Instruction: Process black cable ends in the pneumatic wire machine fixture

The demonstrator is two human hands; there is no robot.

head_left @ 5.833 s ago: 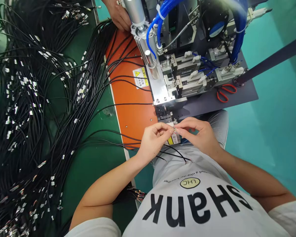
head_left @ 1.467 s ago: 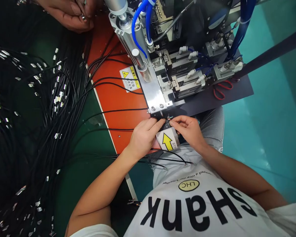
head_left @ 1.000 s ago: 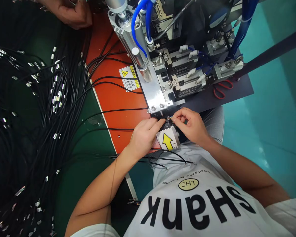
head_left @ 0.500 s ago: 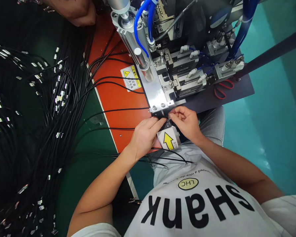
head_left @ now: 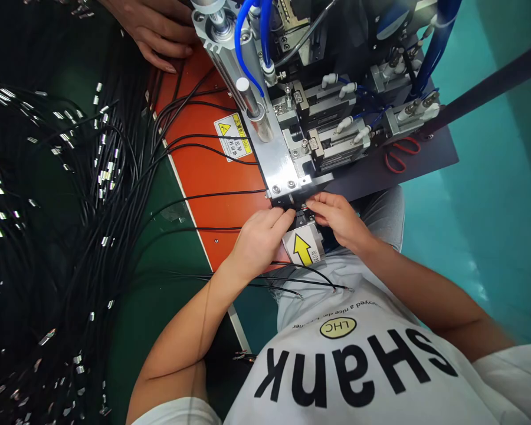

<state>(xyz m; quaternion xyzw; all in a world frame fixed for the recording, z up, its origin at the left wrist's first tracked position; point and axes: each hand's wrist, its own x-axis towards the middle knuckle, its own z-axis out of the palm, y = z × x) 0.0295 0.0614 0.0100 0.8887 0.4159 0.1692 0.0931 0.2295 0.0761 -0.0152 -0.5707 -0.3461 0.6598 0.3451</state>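
My left hand (head_left: 263, 239) is closed, thumb and fingertips pressed down at the front of a metal press machine (head_left: 285, 168). A black cable (head_left: 216, 228) runs in under this hand, and its held part is hidden. Across from it, my right hand (head_left: 338, 217) pinches with thumb and forefinger beside a small black fixture (head_left: 301, 219). Thin wire ends seem to show at those fingertips, too small to make out clearly. A block with a yellow arrow label (head_left: 303, 249) sits just below both hands.
Several black cables cross the orange table (head_left: 194, 177). Loose cables with stripped ends (head_left: 318, 288) lie by my lap. A large cable bundle (head_left: 110, 165) covers the left side. Red-handled scissors (head_left: 398, 156) lie at right. Another person's hand (head_left: 159, 29) rests at the top left.
My right hand's fingers have straightened slightly and shifted a little right. My left hand stays nearly in place. The other person's hand has moved right and down, fingers now spread on the table.
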